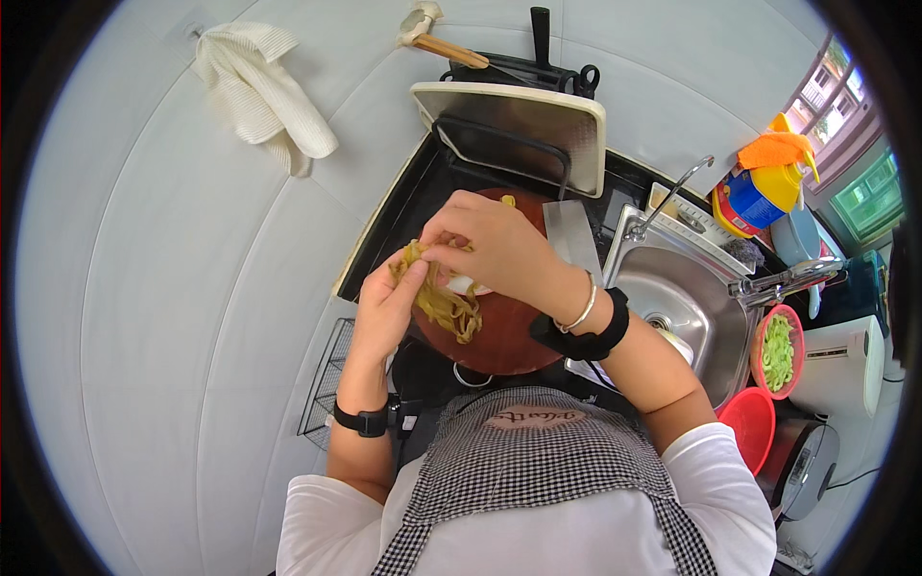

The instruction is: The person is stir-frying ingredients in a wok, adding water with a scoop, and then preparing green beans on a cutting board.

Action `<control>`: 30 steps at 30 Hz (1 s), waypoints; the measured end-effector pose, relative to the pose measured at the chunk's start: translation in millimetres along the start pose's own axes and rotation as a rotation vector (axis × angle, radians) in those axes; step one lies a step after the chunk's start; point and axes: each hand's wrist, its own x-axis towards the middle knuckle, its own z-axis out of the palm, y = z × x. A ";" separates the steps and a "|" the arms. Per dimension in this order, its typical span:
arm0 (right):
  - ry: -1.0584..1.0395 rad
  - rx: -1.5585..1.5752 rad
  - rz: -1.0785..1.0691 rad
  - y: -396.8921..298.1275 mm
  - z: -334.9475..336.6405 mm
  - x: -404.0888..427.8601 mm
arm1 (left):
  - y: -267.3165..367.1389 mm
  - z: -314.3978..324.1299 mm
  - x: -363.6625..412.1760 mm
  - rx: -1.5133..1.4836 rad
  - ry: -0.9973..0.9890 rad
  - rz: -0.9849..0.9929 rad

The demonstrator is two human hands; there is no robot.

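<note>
My left hand (387, 301) pinches a bunch of limp, yellow-green leafy vegetable (444, 302), which looks pickled, between thumb and fingers. My right hand (490, 245) has its fingertips on the top of the same bunch, beside my left thumb. The strands hang over a round reddish-brown cutting board (497, 331). Partly hidden behind the bunch and my right hand is a small white dish (461, 285). A small yellow piece (508, 200) lies near the board's far edge. At the board's right, a cleaver's broad blade (574, 234) lies flat, its handle hidden by my right forearm.
Right of the board is a steel sink (673, 281) with a faucet (785, 279). Beyond the board stands a tray-like board (518, 137) in a black rack. A pink basket of sliced green vegetable (778, 353) and a red basin (749, 428) stand at right. A wire rack (328, 385) is at left.
</note>
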 end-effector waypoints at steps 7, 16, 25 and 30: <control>0.086 -0.134 0.280 34.1 -38.3 -51.8 | 37.1 -13.4 -6.7 0.156 0.190 0.166; 0.033 -0.455 0.874 149.3 -42.2 -252.6 | -89.2 69.6 23.0 0.797 -0.292 0.148; 0.036 -0.269 1.098 137.2 -42.0 -240.0 | -176.3 117.5 31.4 1.150 -0.311 0.238; 0.155 -0.187 1.109 144.6 -43.8 -245.3 | -151.3 61.3 39.1 0.951 0.081 0.255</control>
